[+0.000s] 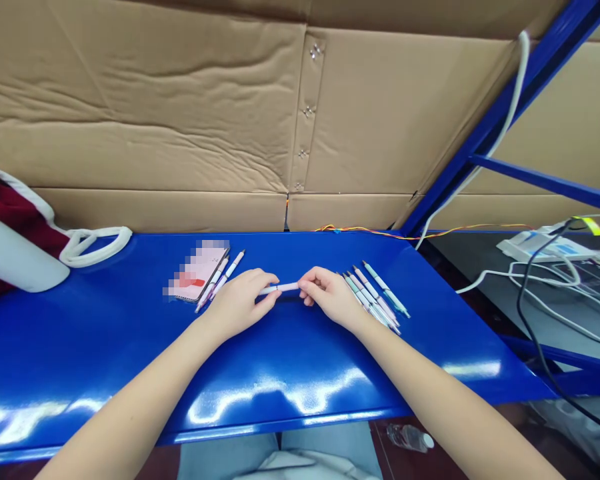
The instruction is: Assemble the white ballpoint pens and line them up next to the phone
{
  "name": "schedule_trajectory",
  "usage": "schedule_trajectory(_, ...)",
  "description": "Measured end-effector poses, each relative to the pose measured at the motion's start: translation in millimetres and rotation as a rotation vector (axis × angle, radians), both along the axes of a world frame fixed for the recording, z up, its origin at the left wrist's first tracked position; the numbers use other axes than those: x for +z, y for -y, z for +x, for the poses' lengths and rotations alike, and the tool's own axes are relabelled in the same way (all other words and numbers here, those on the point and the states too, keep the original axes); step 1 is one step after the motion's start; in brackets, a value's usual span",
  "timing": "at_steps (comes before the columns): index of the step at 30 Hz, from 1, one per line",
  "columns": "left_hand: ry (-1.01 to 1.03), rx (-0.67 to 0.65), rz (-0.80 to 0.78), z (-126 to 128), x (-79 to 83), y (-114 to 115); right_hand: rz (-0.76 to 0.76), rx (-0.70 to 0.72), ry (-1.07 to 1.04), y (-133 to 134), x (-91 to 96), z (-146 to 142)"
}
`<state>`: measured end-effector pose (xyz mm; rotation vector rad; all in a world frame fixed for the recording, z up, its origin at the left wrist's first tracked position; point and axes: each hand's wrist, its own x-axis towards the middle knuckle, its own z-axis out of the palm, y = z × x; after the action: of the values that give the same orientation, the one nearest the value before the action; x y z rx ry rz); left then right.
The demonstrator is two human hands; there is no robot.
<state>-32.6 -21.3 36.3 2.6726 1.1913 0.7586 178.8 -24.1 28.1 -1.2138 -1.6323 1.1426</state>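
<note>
On the blue table (105, 333), a pink notebook (207, 267) lies beside two pens (234, 267). The left hand (237, 303) pinches one end of a pale pen (287, 287) over the table; the right hand (330, 293) closes thumb and fingers round its other end, apparently hiding the tip. Several more pens (379, 295) lie just beside.

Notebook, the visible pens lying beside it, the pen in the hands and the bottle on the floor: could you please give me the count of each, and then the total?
Notebook: 1
Pens beside it: 2
Pen held between left hand and right hand: 1
Bottle: 1
Total: 5
</note>
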Motion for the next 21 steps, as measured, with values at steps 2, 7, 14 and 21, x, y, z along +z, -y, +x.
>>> schedule_trajectory(2, -0.023, 0.007, 0.026, 1, -0.6, 2, 0.032, 0.013, 0.057, 1, 0.7, -1)
schedule_trajectory(7, -0.084, 0.004, 0.062, 5, -2.4, 4, 0.261, -0.022, 0.318, 2, -1.5, -2)
schedule_trajectory(14, -0.100, -0.016, 0.059, 4, 0.7, 4, 0.119, 0.112, 0.272, 1, 5.9, 5)
schedule_trajectory(21, -0.100, 0.005, 0.029, 3, -0.2, 3, 0.128, 0.128, 0.269, 3, 9.8, 6)
